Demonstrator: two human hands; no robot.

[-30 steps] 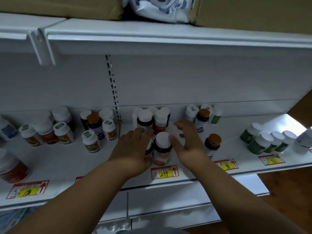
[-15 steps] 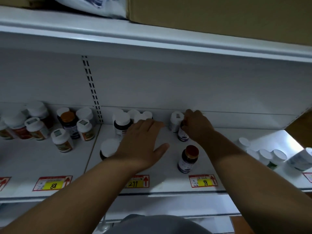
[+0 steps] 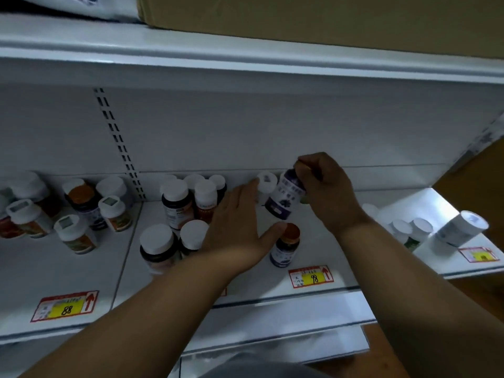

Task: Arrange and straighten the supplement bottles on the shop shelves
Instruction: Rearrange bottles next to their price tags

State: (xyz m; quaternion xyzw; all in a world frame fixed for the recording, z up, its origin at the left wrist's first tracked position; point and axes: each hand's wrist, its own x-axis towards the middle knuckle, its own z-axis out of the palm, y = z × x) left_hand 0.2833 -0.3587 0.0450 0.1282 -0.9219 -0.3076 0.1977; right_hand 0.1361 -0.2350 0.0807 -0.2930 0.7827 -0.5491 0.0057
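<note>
The shelf [image 3: 327, 233] was white, its back panel pale grey with a column of dark slots. The lifted bottle [image 3: 283, 199] wore a purple-and-white label with a dark berry motif. The bottle below it [image 3: 286, 246] had an orange cap over a dark body and purple label. Most other caps were white. The price tags [image 3: 312, 276] were red-bordered with yellow fields, black numerals and red arrows. The box overhead [image 3: 327, 20] was brown cardboard.

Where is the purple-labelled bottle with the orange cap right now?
In the head view, right of centre: the purple-labelled bottle is tilted in the right hand, beside a white-capped bottle at the shelf's back.
</note>
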